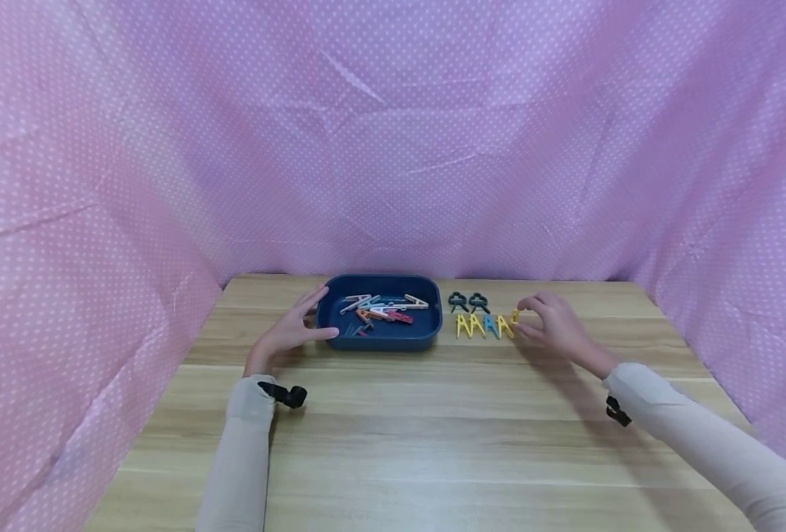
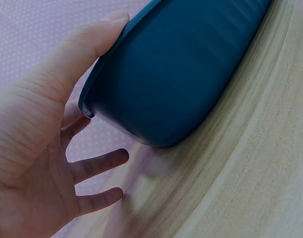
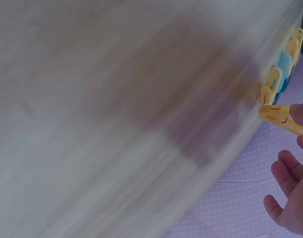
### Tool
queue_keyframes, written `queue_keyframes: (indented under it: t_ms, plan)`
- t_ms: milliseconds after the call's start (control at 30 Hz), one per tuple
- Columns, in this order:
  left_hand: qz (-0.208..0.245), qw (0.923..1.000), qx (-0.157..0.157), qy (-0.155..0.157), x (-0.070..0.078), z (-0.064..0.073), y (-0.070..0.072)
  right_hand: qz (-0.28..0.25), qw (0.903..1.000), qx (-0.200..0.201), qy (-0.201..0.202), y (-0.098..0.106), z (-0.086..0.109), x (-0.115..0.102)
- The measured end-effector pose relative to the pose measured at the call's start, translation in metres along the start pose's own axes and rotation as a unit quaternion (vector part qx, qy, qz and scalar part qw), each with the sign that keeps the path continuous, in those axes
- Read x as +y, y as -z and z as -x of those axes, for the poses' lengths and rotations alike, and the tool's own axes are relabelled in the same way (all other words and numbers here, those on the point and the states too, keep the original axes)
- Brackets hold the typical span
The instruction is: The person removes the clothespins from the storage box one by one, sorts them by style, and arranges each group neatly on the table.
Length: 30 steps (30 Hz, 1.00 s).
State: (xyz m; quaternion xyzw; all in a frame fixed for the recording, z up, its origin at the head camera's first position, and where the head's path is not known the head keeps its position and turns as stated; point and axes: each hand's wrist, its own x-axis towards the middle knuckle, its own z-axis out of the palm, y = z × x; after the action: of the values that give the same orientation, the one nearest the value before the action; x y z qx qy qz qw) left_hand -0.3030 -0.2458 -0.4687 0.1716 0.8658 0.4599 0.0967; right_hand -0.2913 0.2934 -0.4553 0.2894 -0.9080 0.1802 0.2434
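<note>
My right hand (image 1: 555, 325) pinches a yellow clothespin (image 3: 281, 118) between thumb and fingers, at the right end of a row of clothespins. That row has yellow clothespins (image 1: 476, 325) and one blue clothespin (image 1: 490, 326), standing side by side. Around the left end of a dark blue basin (image 1: 380, 343) my left hand (image 1: 293, 325) is spread. Its thumb rests on the rim (image 2: 122, 30), and the lower fingers stretch out straight, apart from the basin wall. Inside the basin lie several clothespins (image 1: 400, 317) in white, orange, red and other colours.
Two dark green clips (image 1: 458, 301) stand behind the row, right of the basin. A wooden table (image 1: 406, 436) carries everything. A pink dotted curtain (image 1: 393, 148) hangs behind the table and along its sides.
</note>
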Motion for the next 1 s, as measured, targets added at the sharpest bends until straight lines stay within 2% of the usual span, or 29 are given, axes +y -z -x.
queue_keyframes:
  t_ms: [233,467,600,1000]
  plan:
    - [-0.007,1.0000,-0.001,0.000,0.000,-0.001,0.001,0.002,0.9976,-0.042,-0.056,0.000,0.008,0.001]
    - [-0.004,1.0000,-0.002,0.006,-0.001,-0.001,0.000,0.012,0.9976,-0.032,-0.060,0.001,0.015,0.001]
    - [-0.005,1.0000,-0.003,0.005,-0.001,-0.001,0.000,0.019,0.9959,-0.039,-0.079,0.001,0.019,0.002]
    - [-0.004,1.0000,-0.003,0.004,0.002,0.000,0.000,0.099,0.9883,-0.076,-0.088,0.003,0.028,-0.001]
